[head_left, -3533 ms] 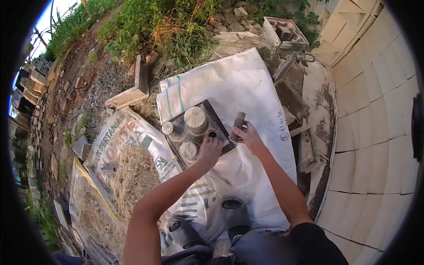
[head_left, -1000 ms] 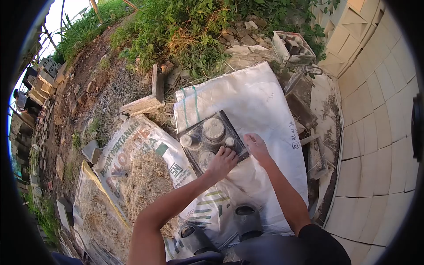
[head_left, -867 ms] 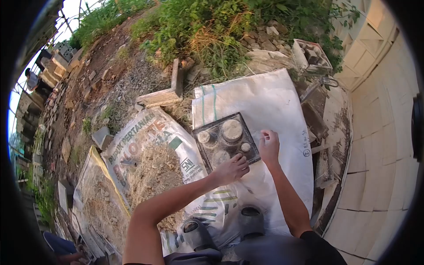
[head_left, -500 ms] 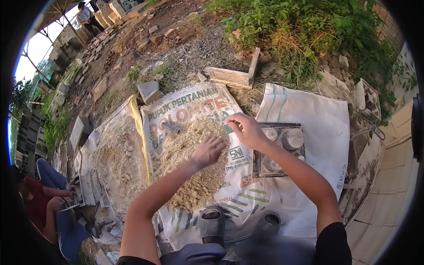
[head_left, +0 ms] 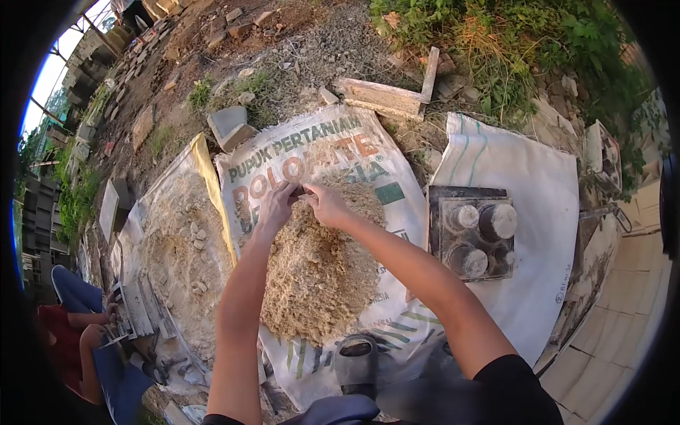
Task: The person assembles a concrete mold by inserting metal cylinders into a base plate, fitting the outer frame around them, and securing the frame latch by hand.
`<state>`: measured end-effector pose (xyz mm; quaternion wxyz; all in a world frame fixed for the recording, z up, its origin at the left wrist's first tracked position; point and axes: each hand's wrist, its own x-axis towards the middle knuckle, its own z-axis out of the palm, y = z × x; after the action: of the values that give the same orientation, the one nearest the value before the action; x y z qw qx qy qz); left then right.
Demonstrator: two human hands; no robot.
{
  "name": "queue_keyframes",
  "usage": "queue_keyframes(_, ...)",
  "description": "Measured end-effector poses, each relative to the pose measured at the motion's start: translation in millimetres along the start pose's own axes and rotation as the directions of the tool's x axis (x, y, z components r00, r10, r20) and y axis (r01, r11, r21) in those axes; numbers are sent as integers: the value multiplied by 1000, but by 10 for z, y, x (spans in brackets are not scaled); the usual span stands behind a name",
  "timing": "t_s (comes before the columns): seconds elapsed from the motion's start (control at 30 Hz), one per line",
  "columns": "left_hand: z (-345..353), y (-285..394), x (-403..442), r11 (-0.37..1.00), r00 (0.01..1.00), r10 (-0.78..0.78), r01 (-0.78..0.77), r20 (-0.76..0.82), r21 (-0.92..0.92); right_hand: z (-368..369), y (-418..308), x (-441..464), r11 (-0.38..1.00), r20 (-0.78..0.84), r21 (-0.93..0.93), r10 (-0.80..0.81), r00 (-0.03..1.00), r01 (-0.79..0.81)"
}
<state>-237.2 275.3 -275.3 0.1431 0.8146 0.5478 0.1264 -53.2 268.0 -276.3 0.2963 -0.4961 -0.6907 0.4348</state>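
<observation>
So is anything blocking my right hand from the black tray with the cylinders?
Nothing visible blocks it: between your right hand and the black tray lie only the edge of the sandy heap and the printed sack.

Left grip [head_left: 279,203] beside right grip [head_left: 326,205]
</observation>
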Motion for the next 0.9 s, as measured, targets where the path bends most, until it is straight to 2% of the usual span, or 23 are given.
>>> queue_keyframes(0.03, -6, 113, 49, 965, 995, -27, 1, -99, -260, -58, -20, -12, 998, -73, 28, -50, 996, 52)
queue_keyframes(0.07, -15, 244, 97, 965, 995, -11, -15, -96, -261, -133, -47, -26, 999, -89, 26, -45, 995, 47)
queue_keyframes(0.13, -132, 642, 193, 802, 985, -129, 38, -112, -596, -384, -210, -100, 999, -67, 28, 21, 998, -20)
queue_keyframes(0.17, -272, 866, 227, 743, 986, -159, 85, -51, -663, -561, -310, -179, 996, 7, 85, 33, 999, -33)
queue_keyframes(0.2, -167, 847, 323, 715, 978, -208, 129, -32, -687, -590, -307, -242, 999, -102, 52, 15, 995, -10)
queue_keyframes(0.23, -192, 952, 383, 611, 973, -231, 127, -22, -782, -594, -296, -310, 1000, -210, 14, -5, 978, 8)
queue_keyframes(0.27, -282, 1129, 446, 498, 967, -254, 121, -11, -859, -764, -439, -421, 991, -104, -34, 122, 987, -126)
queue_keyframes(0.33, -524, 1542, 454, 311, 926, -367, 212, 89, -926, -782, -381, -652, 993, -378, 48, -78, 923, 103)
queue_keyframes(0.37, -613, 1807, 440, 194, 877, -465, 233, 120, -953, -934, -469, -812, 993, -394, 43, -81, 916, 106)
queue_keyframes(0.4, -637, 1942, 413, 203, 885, -450, 227, 115, -953, -1182, -659, -1054, 990, -392, 117, -23, 920, 75)
queue_keyframes(0.47, -629, 2177, 297, -92, 900, -270, 331, 344, -939, -1605, -904, -1536, 953, -426, 303, 113, 898, 23)
queue_keyframes(0.5, -573, 2350, 250, -196, 875, -251, 374, 415, -907, -1818, -970, -1752, 931, -443, 362, 128, 887, 47)
queue_keyframes(0.53, -626, 2680, 178, -199, 848, -232, 438, 477, -876, -2004, -971, -1972, 907, -455, 417, 145, 878, 67)
queue_keyframes(0.57, -658, 2949, 102, -153, 831, -133, 522, 541, -839, -2122, -875, -2163, 907, -468, 416, 155, 870, 63)
queue_keyframes(0.6, -656, 3182, 47, -95, 798, -33, 598, 602, -796, -2209, -746, -2333, 831, -500, 532, 152, 852, 164)
queue_keyframes(0.63, -605, 3415, -4, 14, 778, 39, 628, 628, -778, -2300, -630, -2509, 733, -534, 624, 149, 832, 269)
queue_keyframes(0.67, -539, 3625, -68, 120, 749, 105, 643, 654, -756, -2391, -538, -2708, 706, -548, 661, 223, 807, 254)
queue_keyframes(0.7, -383, 3755, -128, 350, 748, 161, 567, 644, -746, -2470, -453, -2898, 675, -555, 697, 292, 779, 243)
queue_keyframes(0.73, -266, 3890, -212, 677, 782, 171, 349, 600, -648, -2509, -360, -3078, 604, -587, 743, 377, 716, 290)
queue_keyframes(0.77, -128, 3984, -340, 862, 853, 348, -129, 389, -490, -2539, -260, -3269, 529, -603, 776, 461, 651, 344)
queue_keyframes(0.8, 22, 4039, -460, 819, 788, 573, -550, 225, -164, -2607, -160, -3492, 579, -560, 794, 580, 592, 184)
queue_keyframes(0.83, 240, 4036, -519, 813, 780, 582, -558, 228, -167, -2650, -50, -3712, 594, -519, 804, 687, 509, 19)
queue_keyframes(0.9, 641, 3996, -530, 524, 578, 804, -799, 137, 295, -2481, 287, -4101, 579, -415, 740, 793, 446, -342)
